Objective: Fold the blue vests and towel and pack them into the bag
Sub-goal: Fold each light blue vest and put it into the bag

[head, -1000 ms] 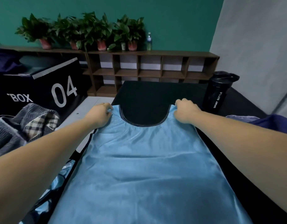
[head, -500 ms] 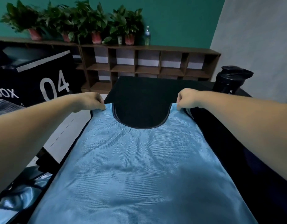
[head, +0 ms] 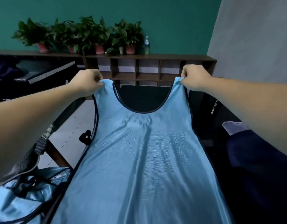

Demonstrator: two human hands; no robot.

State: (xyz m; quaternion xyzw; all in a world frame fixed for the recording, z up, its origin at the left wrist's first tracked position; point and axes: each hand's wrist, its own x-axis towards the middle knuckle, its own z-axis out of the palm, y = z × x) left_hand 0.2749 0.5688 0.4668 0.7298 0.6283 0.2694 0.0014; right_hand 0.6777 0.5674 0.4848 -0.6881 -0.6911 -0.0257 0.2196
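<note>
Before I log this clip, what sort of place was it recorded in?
Probably a gym or sports-club room, though that is not certain. A blue training vest is in view, along with a black bottle marked SPORT and a low cubby shelf topped with potted plants along the green wall.

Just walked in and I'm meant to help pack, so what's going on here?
A person holds a light blue vest by its shoulder straps, the left hand pinching one strap and the right hand the other. Its top is raised above the black table, the rest drapes toward the person, and it is not yet folded. More blue fabric lies bunched at the lower left.
</note>
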